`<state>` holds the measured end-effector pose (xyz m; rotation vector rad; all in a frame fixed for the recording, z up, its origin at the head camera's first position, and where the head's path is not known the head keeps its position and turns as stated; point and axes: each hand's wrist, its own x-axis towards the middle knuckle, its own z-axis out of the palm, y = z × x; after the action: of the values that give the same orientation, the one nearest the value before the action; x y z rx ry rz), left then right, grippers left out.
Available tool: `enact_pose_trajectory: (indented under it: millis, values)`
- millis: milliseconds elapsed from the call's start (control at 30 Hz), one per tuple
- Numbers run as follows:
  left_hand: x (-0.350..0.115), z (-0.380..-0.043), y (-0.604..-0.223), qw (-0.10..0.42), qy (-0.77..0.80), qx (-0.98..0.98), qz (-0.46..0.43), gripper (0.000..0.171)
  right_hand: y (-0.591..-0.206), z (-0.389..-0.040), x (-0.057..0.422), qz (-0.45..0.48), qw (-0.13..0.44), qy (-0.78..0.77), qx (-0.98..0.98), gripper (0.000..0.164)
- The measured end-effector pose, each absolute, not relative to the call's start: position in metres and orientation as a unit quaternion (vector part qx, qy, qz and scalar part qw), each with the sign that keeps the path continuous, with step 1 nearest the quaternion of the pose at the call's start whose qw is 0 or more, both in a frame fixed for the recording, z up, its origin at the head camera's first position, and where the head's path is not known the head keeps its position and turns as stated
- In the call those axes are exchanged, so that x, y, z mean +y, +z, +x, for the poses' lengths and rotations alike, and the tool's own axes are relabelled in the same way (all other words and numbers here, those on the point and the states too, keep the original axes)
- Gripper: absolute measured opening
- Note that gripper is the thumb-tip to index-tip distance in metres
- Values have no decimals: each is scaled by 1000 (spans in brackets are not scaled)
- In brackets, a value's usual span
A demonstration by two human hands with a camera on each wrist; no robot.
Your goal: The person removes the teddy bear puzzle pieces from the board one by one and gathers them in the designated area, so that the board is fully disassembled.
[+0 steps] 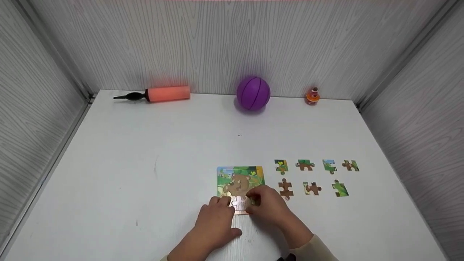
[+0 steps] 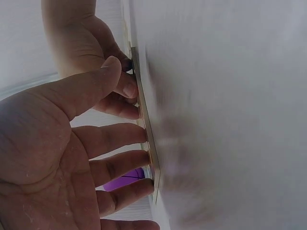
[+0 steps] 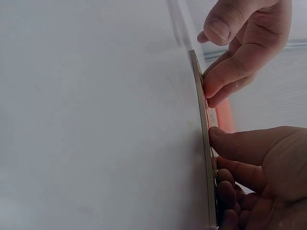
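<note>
A jigsaw board (image 1: 240, 175) with a brown bear picture lies flat on the table. My left hand (image 1: 216, 220) rests its fingertips on the lower left of the board; in the left wrist view these fingers (image 2: 120, 138) are nearly straight, with the thumb raised. At the board's lower right, my right hand (image 1: 270, 204) has thumb and forefinger on either side of a puzzle piece, mostly hidden by the fingers. The right wrist view shows the right thumb (image 3: 235, 143) and curled fingers at the board's surface. Pale piece outlines (image 1: 239, 203) show between the hands.
Several loose puzzle pieces lie in two rows to the right, among them a brown piece (image 1: 285, 189) and a green piece (image 1: 340, 188). Along the back wall are an orange hand pump (image 1: 168, 94), a purple ball (image 1: 253, 93) and a small toy figure (image 1: 312, 96).
</note>
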<state>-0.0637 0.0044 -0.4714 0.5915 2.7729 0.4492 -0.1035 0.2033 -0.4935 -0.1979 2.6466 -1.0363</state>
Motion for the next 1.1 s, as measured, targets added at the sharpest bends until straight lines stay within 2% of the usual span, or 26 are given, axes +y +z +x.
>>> enact_pose_trajectory:
  millis: [567,1100]
  values:
    - [2,-63,-471,111,162,958,209,54,-496,-103,201,-71,132,-371,917,25]
    - [1,-65,-472,122,175,955,207,52,-496,-95,204,-44,144,-410,899,23]
